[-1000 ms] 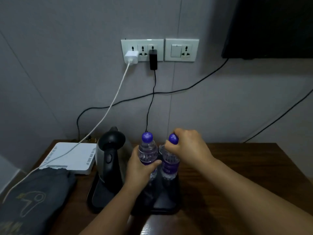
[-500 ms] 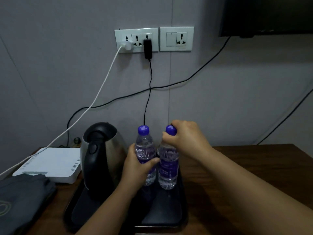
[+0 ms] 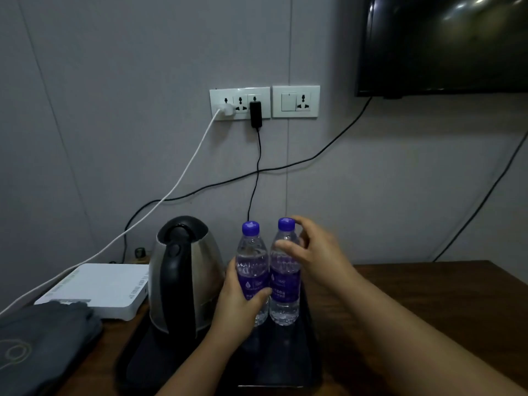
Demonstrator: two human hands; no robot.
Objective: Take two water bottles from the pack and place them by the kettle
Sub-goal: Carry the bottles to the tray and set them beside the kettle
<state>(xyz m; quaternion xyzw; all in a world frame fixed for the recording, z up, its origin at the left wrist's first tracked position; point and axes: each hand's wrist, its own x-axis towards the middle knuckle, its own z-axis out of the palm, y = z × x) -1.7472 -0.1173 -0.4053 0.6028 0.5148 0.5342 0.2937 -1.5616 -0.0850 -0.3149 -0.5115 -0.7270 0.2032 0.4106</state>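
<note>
From your head camera, take the kettle (image 3: pixel 185 272) as the landmark. Both bottles stand upright on the black tray (image 3: pixel 285 364) just to the right of the kettle, side by side and touching or very nearly so. The left bottle (image 3: pixel 251 261) is the one nearer the kettle; the right bottle (image 3: pixel 284 292) stands on its far side.

Your left hand (image 3: pixel 237 307) is wrapped around the lower label band of the left bottle, thumb across the front, closed on it. Your right hand (image 3: pixel 317 252) is open and loose beside the right bottle's shoulder: the thumb tip seems to touch the clear plastic below the cap, the fingers curl behind the neck, but it grips nothing.

These look full and sealed, so expect moderate weight and thin walls that dent under a hard squeeze. The clear upper part is smooth and may be slippery; the label band gives better purchase, and the cap is the stiffest spot for steadying. Being tall and narrow, they could tip if nudged, so let go straight outward.

Left of the kettle lies a white router (image 3: pixel 97 290).
</note>
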